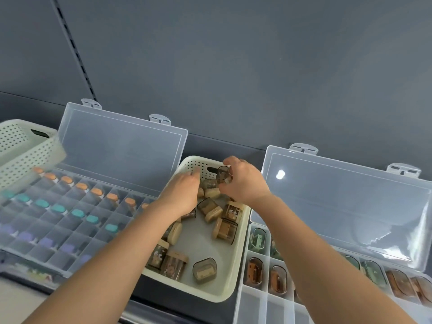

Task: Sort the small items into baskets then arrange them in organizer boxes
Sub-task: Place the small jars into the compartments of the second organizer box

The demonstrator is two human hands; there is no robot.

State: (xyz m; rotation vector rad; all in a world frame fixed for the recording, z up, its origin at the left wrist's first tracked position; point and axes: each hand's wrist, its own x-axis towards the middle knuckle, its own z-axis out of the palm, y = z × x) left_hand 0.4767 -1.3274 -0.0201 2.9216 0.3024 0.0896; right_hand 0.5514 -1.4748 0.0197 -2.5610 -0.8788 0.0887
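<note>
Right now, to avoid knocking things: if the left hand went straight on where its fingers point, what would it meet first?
Probably the perforated far wall of the basket: the left hand points at it, fingertips close. A beige-capped case lies just right of that line; depth is unclear.

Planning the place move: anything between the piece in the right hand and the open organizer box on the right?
Nothing visible. The right hand holds the small case above the basket; the organizer box sits right beside it, lid tipped back. Only the basket's low rim lies between.
</note>
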